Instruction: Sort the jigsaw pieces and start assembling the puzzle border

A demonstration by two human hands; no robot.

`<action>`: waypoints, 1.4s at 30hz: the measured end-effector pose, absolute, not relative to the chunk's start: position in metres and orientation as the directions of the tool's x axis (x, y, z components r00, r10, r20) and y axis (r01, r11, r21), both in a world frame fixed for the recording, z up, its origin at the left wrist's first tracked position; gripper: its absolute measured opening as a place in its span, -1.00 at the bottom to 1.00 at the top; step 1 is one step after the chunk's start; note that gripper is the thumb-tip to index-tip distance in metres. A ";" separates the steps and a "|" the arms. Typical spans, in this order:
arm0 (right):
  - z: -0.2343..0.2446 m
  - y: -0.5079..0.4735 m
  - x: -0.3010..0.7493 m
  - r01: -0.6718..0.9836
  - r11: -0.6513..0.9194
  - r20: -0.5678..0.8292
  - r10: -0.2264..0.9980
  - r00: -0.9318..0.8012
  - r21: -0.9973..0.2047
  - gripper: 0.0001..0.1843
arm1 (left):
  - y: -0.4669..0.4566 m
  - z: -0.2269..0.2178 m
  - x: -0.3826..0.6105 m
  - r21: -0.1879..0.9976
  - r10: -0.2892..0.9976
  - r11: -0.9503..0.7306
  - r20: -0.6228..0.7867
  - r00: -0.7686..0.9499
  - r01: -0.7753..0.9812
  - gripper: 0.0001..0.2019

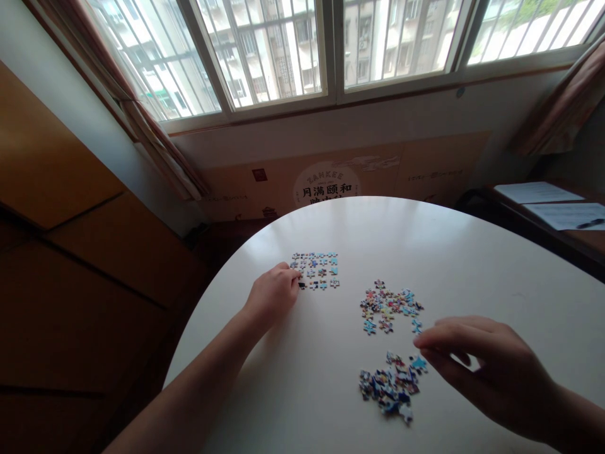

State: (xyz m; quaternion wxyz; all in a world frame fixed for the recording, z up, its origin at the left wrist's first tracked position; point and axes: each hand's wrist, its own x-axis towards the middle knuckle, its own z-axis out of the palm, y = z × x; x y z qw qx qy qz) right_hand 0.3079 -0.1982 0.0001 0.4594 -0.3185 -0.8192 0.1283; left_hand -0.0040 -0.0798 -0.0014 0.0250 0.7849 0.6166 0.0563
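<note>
My left hand (274,295) rests on the white round table (454,252), its fingers curled together at the left edge of a small grid of laid-out jigsaw pieces (316,271). Whether it pinches a piece is hidden. My right hand (477,362) hovers at the right, fingers drawn into a pinch just above the near pile of loose pieces (391,384), beside a blue piece (418,364). A second scattered pile of colourful pieces (388,306) lies between the grid and the near pile.
A cardboard box with printed characters (326,183) leans against the wall under the window. A dark desk at the right holds papers (543,192) and a pen (590,223). Wooden cabinets (70,239) fill the left side.
</note>
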 end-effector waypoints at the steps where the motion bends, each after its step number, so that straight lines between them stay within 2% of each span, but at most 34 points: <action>1: 0.000 -0.198 0.308 0.403 0.763 0.669 0.641 -0.376 -0.505 -0.77 | -0.080 -0.001 -0.003 0.109 0.971 -0.235 0.055 0.231 0.966 -0.66; 10: 0.001 -0.198 0.309 0.419 0.766 0.667 0.636 -0.387 -0.488 -0.83 | -0.082 0.005 -0.004 0.116 0.971 -0.236 0.070 0.229 0.965 -0.64; 16: 0.004 -0.196 0.311 0.423 0.771 0.671 0.630 -0.391 -0.476 -0.82 | -0.075 0.019 -0.020 0.060 0.985 -0.129 0.124 0.121 0.990 -0.66; 20: 0.002 -0.195 0.315 0.464 0.744 0.670 0.653 -0.354 -0.481 -0.83 | -0.070 0.023 -0.027 -0.008 0.998 -0.065 0.020 0.065 0.998 -0.62; 27: -0.006 -0.192 0.318 0.472 0.717 0.664 0.680 -0.313 -0.512 -0.86 | -0.070 0.017 -0.025 -0.010 0.986 -0.068 -0.153 0.065 0.998 -0.59; 31: -0.005 -0.191 0.318 0.479 0.702 0.662 0.692 -0.287 -0.527 -0.89 | -0.069 0.019 -0.021 -0.071 0.969 -0.057 -0.245 0.038 0.996 -0.58; 38: -0.006 -0.185 0.322 0.470 0.643 0.583 0.759 -0.290 -0.605 -0.93 | -0.063 0.014 -0.014 -0.140 0.957 -0.072 -0.288 0.029 0.988 -0.53; 42: -0.008 -0.179 0.324 0.452 0.643 0.482 0.764 -0.429 -0.618 -0.89 | -0.063 0.014 -0.015 -0.127 0.955 -0.069 -0.294 0.029 0.989 -0.53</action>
